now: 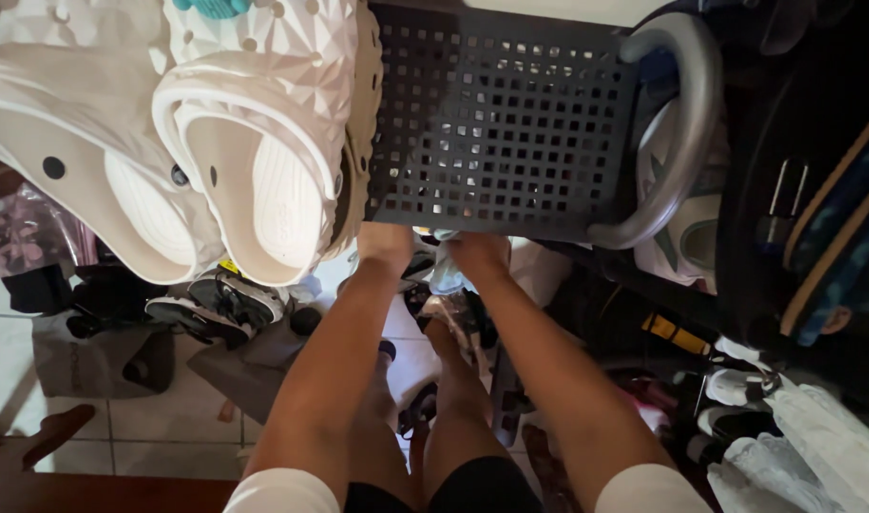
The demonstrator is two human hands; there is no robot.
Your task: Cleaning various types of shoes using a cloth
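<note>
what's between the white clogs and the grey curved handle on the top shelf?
In the head view, only bare perforated dark shelf lies between the white clogs and the grey curved handle.

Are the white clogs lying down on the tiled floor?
No, the white clogs sit up on the dark perforated shelf, above the floor.

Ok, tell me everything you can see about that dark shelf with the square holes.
The perforated shelf is a flat dark grey panel, plastic by the look, pierced by a regular grid of small square holes with light showing through. It lies level at the top of the view. A pair of white clogs rests on its left part; a curved grey handle borders its right side. The left hand and right hand reach under its near edge, fingers hidden beneath it, so their grip cannot be judged.
</note>
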